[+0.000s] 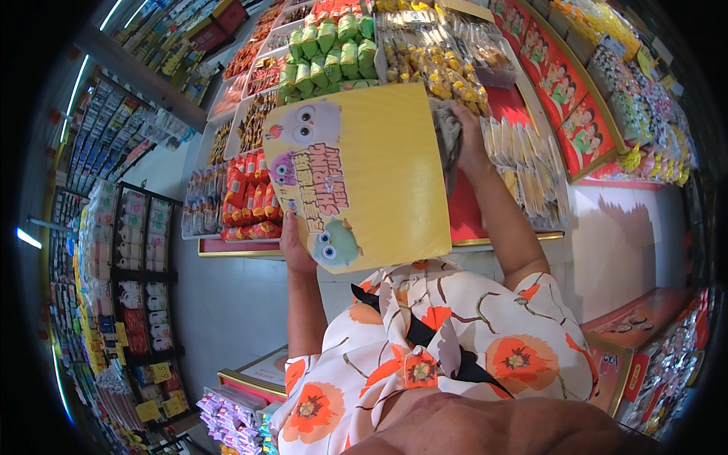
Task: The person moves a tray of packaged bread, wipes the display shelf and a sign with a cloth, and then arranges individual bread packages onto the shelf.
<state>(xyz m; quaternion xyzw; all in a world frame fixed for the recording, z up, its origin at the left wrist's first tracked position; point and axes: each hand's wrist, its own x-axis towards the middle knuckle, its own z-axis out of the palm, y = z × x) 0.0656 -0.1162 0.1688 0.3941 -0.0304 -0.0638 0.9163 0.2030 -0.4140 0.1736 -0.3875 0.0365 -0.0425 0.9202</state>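
A yellow printed board or box panel [392, 176] with cartoon birds and large lettering stands tilted in front of my body. My left hand [297, 244] grips its lower left edge. Beyond the opposite edge, my right hand [469, 136] is closed on a crumpled grey cloth [445, 133], which lies against the board's side. Most of the fingers of both hands are hidden. Behind the board is a snack display table, where red packets [250, 193] lie close to my left hand and flat clear-wrapped packs [520, 159] lie right of my right forearm.
Green packets [330, 54] and yellow-wrapped snacks [432, 68] fill trays farther back. The table has a gold-trimmed front edge [512, 240]. Stocked shelves [145, 233] stand at left, a red-sided display stand [574, 102] at right. Purple packets [230, 421] and another red stand [631, 324] are near my body.
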